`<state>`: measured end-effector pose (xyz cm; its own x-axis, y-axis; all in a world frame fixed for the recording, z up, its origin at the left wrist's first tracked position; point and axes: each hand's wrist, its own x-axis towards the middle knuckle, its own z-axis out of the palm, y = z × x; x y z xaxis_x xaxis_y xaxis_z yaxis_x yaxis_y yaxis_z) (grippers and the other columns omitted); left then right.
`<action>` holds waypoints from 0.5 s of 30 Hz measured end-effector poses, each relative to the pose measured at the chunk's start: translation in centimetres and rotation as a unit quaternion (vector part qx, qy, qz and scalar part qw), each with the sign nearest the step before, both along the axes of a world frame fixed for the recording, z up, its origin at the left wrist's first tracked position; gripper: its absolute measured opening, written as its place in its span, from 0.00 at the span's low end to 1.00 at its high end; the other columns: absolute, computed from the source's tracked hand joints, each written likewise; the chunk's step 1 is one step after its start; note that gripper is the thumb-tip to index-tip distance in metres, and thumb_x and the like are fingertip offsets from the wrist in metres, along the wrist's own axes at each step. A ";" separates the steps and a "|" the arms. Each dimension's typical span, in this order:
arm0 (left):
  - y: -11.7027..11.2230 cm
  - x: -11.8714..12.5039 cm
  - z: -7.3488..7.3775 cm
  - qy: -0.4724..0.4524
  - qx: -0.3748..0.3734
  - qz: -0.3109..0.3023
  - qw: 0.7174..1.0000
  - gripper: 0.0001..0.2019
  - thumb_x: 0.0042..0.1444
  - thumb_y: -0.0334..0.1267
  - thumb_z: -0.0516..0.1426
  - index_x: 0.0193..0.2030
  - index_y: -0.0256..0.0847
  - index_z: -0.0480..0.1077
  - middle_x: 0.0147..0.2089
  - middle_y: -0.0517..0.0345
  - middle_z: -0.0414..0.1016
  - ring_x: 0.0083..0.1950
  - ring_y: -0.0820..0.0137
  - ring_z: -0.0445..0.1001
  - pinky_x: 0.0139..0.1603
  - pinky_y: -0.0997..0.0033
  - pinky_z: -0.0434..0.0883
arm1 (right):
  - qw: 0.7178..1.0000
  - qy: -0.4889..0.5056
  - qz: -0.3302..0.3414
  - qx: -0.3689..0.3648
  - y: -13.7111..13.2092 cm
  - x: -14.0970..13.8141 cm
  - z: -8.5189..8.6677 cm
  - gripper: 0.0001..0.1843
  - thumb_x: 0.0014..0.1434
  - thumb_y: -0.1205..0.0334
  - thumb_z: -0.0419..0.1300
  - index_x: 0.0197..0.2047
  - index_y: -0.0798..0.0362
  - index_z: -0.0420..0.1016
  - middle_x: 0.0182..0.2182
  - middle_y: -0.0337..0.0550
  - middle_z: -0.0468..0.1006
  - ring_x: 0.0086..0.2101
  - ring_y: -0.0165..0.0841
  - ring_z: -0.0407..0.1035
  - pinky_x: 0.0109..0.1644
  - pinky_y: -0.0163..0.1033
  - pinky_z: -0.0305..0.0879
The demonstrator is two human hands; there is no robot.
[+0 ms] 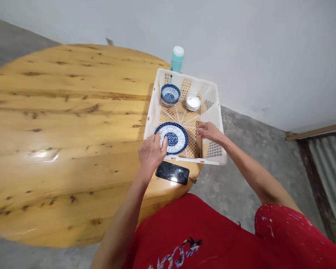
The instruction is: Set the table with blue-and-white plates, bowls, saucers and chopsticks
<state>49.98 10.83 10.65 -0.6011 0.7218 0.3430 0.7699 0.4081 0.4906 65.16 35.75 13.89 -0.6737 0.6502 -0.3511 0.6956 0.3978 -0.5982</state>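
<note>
**Operator:** Report the position of each hand.

**Technician:** The left hand (151,153) rests over the near-left rim of the blue-and-white plate (172,138), thumb on the plate face, fingers curled over its edge. It appears to be gripping the plate, which lies flat in the near part of the white basket (217,112). The right hand (208,130) is closed around the top of a bundle of chopsticks (199,144), which lies along the basket floor just right of the plate.

**Operator:** What else is in the basket?

**Technician:** A stack of blue-patterned bowls (170,94) in the far-left corner and a stack of small white dishes (193,102) beside it. A teal bottle (177,59) stands behind the basket. A black phone (172,172) lies on the wooden worktop (58,123), just in front of the basket's near wall.

**Operator:** How should the plate be handled well?

**Technician:** In my judgement, keep the thumb on top and the fingers fully under the rim before lifting. Raise the plate level and high enough to pass the basket wall. The phone sits directly below the likely exit path, so avoid setting down there. Hold the chopsticks as one bundle so that none slips through the lattice.
</note>
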 end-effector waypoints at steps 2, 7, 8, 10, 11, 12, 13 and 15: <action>-0.1 -0.1 0.2 -0.025 0.029 -0.022 0.999 0.19 0.67 0.45 0.51 0.55 0.37 0.74 0.43 0.46 0.81 0.45 0.60 0.79 0.48 0.64 0.71 | 0.999 -0.018 0.047 -0.006 -2.7 0.7 1.0 0.09 0.62 0.66 0.56 0.41 0.59 0.77 0.28 0.43 0.81 0.26 0.29 0.76 0.31 0.29 0.66; -3.5 -0.7 1.0 -0.167 0.207 -0.008 0.964 0.16 0.68 0.41 0.50 0.54 0.39 0.73 0.50 0.50 0.80 0.50 0.69 0.78 0.49 0.70 0.73 | 0.987 0.007 0.123 0.099 -10.1 3.3 2.4 0.11 0.64 0.62 0.57 0.45 0.56 0.77 0.33 0.45 0.83 0.33 0.35 0.78 0.36 0.35 0.70; -4.9 -0.8 0.9 -0.182 0.228 0.025 0.956 0.16 0.68 0.41 0.50 0.54 0.39 0.73 0.50 0.50 0.80 0.51 0.69 0.78 0.50 0.70 0.73 | 0.980 0.049 0.126 0.143 -11.7 4.1 2.5 0.11 0.65 0.62 0.56 0.45 0.56 0.77 0.36 0.46 0.83 0.35 0.36 0.78 0.39 0.37 0.71; -8.3 -0.7 0.0 -0.202 0.238 0.108 0.944 0.16 0.67 0.42 0.50 0.54 0.38 0.73 0.49 0.50 0.80 0.50 0.69 0.78 0.52 0.69 0.73 | 0.951 0.151 0.131 0.235 -14.8 5.5 2.8 0.11 0.66 0.64 0.55 0.47 0.55 0.76 0.40 0.49 0.83 0.40 0.38 0.78 0.44 0.40 0.73; -10.3 -0.6 -0.8 -0.219 0.235 0.151 0.935 0.17 0.67 0.43 0.51 0.54 0.38 0.72 0.48 0.51 0.80 0.49 0.69 0.78 0.52 0.68 0.73 | 0.931 0.200 0.142 0.269 -16.1 6.2 3.1 0.11 0.66 0.65 0.54 0.48 0.55 0.75 0.41 0.49 0.83 0.41 0.38 0.78 0.46 0.41 0.73; -12.3 -0.3 -1.8 -0.242 0.229 0.190 0.924 0.17 0.67 0.44 0.50 0.54 0.38 0.72 0.48 0.51 0.79 0.47 0.69 0.79 0.50 0.68 0.74 | 0.912 0.239 0.151 0.296 -17.2 6.7 3.4 0.11 0.66 0.67 0.55 0.49 0.55 0.75 0.41 0.49 0.83 0.42 0.37 0.78 0.48 0.41 0.73; -14.3 0.2 -3.0 -0.266 0.218 0.227 0.911 0.18 0.67 0.45 0.50 0.54 0.38 0.72 0.47 0.50 0.79 0.47 0.68 0.79 0.49 0.68 0.74 | 0.897 0.267 0.158 0.315 -18.0 7.0 3.8 0.12 0.65 0.69 0.55 0.50 0.54 0.74 0.41 0.49 0.83 0.43 0.37 0.78 0.49 0.41 0.74; -18.1 1.4 -5.6 -0.307 0.183 0.287 0.889 0.18 0.65 0.46 0.50 0.52 0.38 0.73 0.46 0.50 0.80 0.45 0.67 0.79 0.47 0.67 0.75 | 0.882 0.295 0.157 0.332 -18.8 7.2 4.5 0.14 0.65 0.71 0.56 0.51 0.52 0.74 0.40 0.47 0.84 0.42 0.36 0.79 0.49 0.41 0.74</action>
